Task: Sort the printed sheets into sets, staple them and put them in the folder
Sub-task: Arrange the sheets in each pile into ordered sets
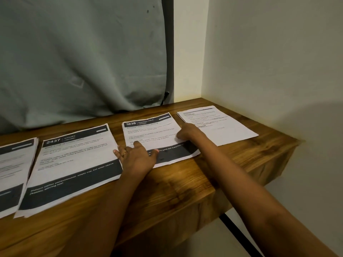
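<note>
Four piles of printed sheets lie in a row along a wooden worktop (167, 191) set into the corner of a room. A grey-green curtain (83, 52) hangs behind the worktop's back edge and fills most of the upper left, its hem bunched on the wood. A pale wall (269, 62) closes off the right side and meets the worktop's far right corner. A black bar (239, 236) slants down below the worktop's right end. The biggest in view is the pile headed 2437 (74, 160), with dark bands at top and bottom, lying left of centre and reaching the front edge. To its left, cut off by the edge of the view, is the leftmost pile (13, 173), with the same dark bands. Right of centre sits the pile headed 3638 (152, 130), near the back edge. Just beside it, toward the far right corner, is the plain white pile (222, 125) with small text. Both bare arms reach in from the lower right. The left hand (137, 157) lies flat on the near left corner of the pile headed 3638, fingers spread and straight, with a gold ring (124, 153) on one finger. The right hand (188, 131) rests at that pile's right edge with its fingers curled down onto the paper; I cannot tell whether they pinch the sheets or only press them.
</note>
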